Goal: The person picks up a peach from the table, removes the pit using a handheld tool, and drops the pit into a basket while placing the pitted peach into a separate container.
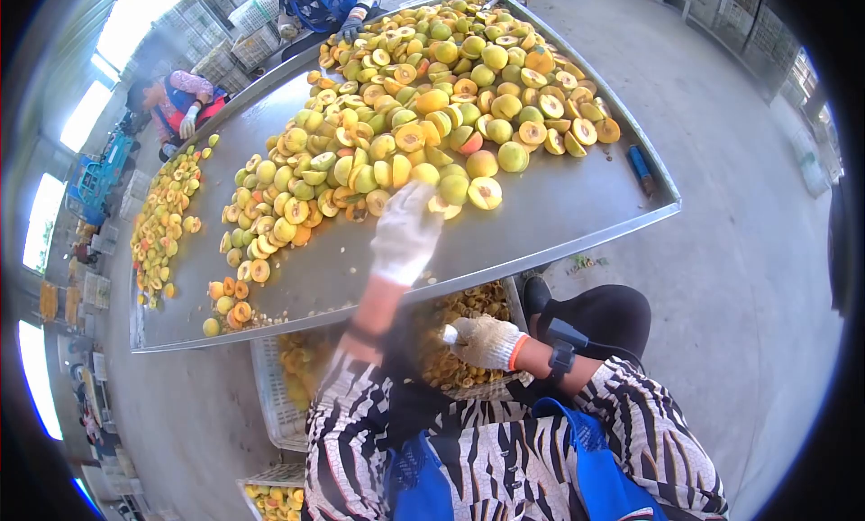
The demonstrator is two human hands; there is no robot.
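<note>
My left hand, in a white glove, reaches over the metal table to the near edge of a heap of halved yellow-green peaches. Its fingers touch or nearly touch the fruit, but they are blurred and partly hidden. Below the table's near rim, my right hand, also gloved, is closed around a small tool with a white end; the rest of it is hidden. Under that hand is a crate filled with brownish-yellow pits and scraps.
The table has a raised metal rim. A blue-handled tool lies in its right corner. More fruit halves lie along the left side. Two co-workers stand across the table. A crate of fruit sits at lower left.
</note>
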